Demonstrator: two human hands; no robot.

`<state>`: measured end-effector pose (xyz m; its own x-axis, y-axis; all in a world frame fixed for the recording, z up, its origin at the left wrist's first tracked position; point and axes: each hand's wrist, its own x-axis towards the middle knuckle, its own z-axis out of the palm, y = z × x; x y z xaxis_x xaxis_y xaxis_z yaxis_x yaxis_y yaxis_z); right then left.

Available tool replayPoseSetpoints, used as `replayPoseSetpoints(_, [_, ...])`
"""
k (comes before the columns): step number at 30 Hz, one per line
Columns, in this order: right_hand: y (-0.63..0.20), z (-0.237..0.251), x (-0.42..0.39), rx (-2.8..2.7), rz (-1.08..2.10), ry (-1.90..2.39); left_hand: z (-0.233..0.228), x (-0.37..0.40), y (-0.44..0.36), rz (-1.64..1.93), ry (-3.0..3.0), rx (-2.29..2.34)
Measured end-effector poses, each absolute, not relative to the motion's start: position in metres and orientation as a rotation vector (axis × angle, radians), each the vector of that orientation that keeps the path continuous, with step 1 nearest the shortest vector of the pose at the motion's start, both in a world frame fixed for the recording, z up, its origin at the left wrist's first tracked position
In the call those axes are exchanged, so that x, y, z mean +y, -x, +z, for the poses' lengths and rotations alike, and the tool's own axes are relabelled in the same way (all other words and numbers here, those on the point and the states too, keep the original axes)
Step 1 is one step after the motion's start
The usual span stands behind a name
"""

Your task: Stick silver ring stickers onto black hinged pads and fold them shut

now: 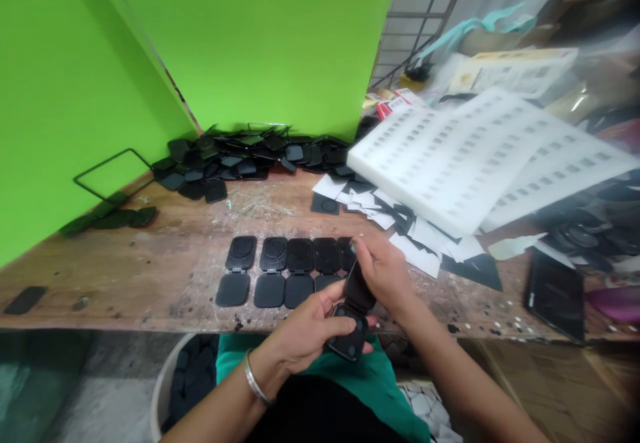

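My left hand (315, 326), with a silver bangle at its wrist, holds a black hinged two-panel pad (347, 343) over the table's front edge. Its thumb lies across the lower panel, which shows small round marks. At the upper panel, my right hand (383, 270) is closed with its fingers bent around the edge; its fingertips are partly hidden. Beyond both hands, several similar unfolded pads (273, 254) lie in a row on the wooden table (190, 256). The upper panels in that row are textured, some with a ring, and the lower ones are smooth. My hands cover part of the row's right end.
A heap of black square panels (245, 156) lies against the green partition (260, 43). White slotted foam sheets (440, 156) rest on the right above scattered white paper pieces (420, 253). A dark tablet-like slab (555, 293) sits near the right front edge. Below stands a bin (163, 376) of dark pieces.
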<state>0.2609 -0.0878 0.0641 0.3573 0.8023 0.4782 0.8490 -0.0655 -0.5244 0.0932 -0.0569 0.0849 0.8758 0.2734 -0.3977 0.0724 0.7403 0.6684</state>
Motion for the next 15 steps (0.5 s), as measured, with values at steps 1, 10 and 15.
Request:
replayPoseSetpoints(1, [-0.259,0.066,-0.088,-1.469,-0.098,1.852,0.084,-0.056,-0.093,0.116,-0.705,0.496])
replayPoseSetpoints(10, [-0.280,0.056,-0.114,-1.512,-0.157,2.136,0.071,-0.052,-0.067,0.048,-0.648,0.529])
replayPoseSetpoints(15, [-0.321,0.031,-0.160,-1.621,-0.449,2.109,0.090,-0.015,-0.007,0.532,-1.246,0.938])
